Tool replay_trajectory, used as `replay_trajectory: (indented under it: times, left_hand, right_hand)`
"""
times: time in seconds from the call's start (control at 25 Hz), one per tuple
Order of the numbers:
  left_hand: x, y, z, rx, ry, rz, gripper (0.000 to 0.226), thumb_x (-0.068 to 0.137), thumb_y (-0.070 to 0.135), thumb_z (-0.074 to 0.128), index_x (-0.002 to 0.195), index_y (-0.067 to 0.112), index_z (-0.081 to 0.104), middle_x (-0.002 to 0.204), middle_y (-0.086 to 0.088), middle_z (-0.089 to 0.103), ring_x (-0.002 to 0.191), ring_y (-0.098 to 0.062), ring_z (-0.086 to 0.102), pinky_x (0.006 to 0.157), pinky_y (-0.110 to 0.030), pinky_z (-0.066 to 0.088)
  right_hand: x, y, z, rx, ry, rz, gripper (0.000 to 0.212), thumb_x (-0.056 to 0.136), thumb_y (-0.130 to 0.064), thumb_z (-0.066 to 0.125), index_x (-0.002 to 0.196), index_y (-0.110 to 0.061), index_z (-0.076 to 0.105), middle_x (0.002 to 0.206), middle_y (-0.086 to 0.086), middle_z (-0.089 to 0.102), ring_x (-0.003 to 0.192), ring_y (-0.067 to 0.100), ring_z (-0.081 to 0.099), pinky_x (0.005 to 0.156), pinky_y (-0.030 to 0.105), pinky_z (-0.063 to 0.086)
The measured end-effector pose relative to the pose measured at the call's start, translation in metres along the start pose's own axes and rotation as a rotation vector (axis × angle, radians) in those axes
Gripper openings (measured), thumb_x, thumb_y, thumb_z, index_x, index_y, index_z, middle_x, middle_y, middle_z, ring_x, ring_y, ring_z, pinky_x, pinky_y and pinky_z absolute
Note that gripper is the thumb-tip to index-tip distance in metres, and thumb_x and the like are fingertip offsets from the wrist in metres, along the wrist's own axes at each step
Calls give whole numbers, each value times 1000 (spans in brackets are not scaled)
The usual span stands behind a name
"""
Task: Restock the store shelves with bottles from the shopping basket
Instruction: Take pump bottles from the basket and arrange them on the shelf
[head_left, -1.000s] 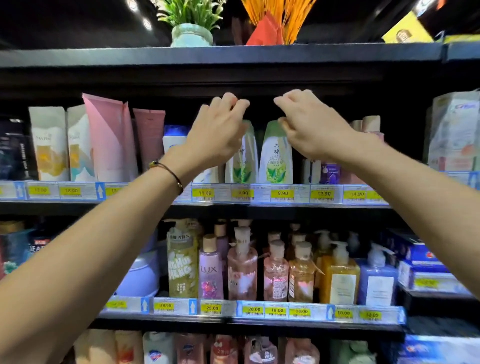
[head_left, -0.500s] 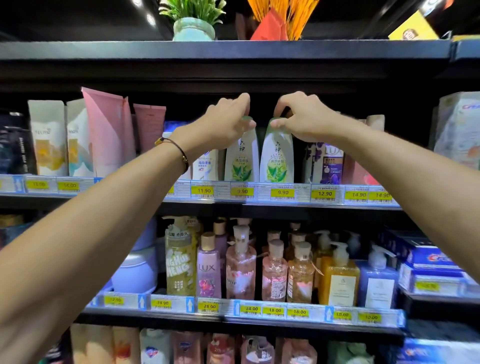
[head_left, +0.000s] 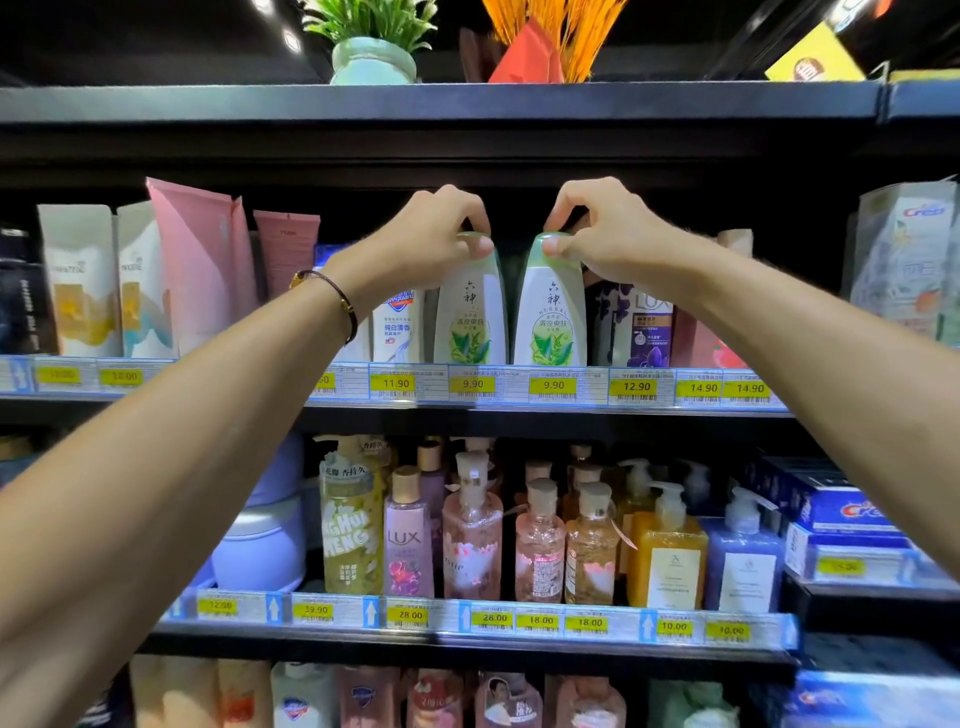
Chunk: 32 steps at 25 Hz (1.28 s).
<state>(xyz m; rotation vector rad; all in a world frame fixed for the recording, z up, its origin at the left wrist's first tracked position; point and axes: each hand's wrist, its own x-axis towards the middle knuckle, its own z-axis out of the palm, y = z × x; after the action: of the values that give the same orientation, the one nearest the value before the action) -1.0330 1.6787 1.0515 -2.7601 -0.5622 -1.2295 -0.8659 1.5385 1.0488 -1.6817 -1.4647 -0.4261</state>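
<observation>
Two white-and-green herbal bottles stand upright side by side at the front of the upper shelf (head_left: 519, 410), above the 9.90 price tags. My left hand (head_left: 415, 244) pinches the green cap of the left bottle (head_left: 470, 322). My right hand (head_left: 608, 234) pinches the cap of the right bottle (head_left: 550, 322). Both arms reach up from the lower corners. The shopping basket is out of view.
A Safeguard bottle (head_left: 397, 327) stands left of the pair, a purple Lux bottle (head_left: 644, 332) right of it. Pink tubes (head_left: 197, 265) and pouches fill the shelf's left. The lower shelf (head_left: 467, 618) holds several pump bottles. Toothpaste boxes (head_left: 841, 514) sit at right.
Both hands drew back toward the shelf front with the two green bottles, which now stand at the edge. The fingers moved from reaching over the tops to pinching the caps.
</observation>
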Motion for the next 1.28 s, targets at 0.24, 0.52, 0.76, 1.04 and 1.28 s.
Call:
replay_trajectory:
  times: [0.24,0.52,0.76,1.04,1.28]
  left_hand:
    - [-2,3,-5,42,-66,-26,29,101,41,57,124,23,61,118,-6,60,102,-25,57,83,-38,46]
    - [-7,53,6,-53,304,126,26,95,37,56,111,18,63,112,-9,60,107,-32,59,100,-56,44]
    - [11,129,45,171,279,255,39,102,44,50,131,20,56,126,-8,55,118,-33,52,98,-49,34]
    - [32,160,77,302,47,108,53,104,53,41,142,17,43,130,-15,49,116,-39,54,102,-49,31]
    - [41,153,80,61,-60,51,46,99,37,62,138,19,46,133,-13,41,112,-40,54,97,-45,44]
  right_hand:
    - [-3,-3,-11,-112,-65,-37,28,91,-37,71,113,-22,63,119,7,61,103,24,64,94,44,55]
    - [-30,11,-78,-268,99,-194,20,98,-21,57,113,-19,69,105,2,69,90,12,64,74,20,48]
    - [-53,73,-113,-536,120,-175,29,94,-22,56,121,-18,66,122,10,66,114,32,59,97,49,50]
    - [-53,119,-110,-439,74,-77,41,97,-38,59,128,-12,59,110,9,55,106,31,56,89,37,44]
    - [-52,125,-106,8,68,70,28,93,-28,68,117,-18,61,91,6,66,85,22,71,71,40,64]
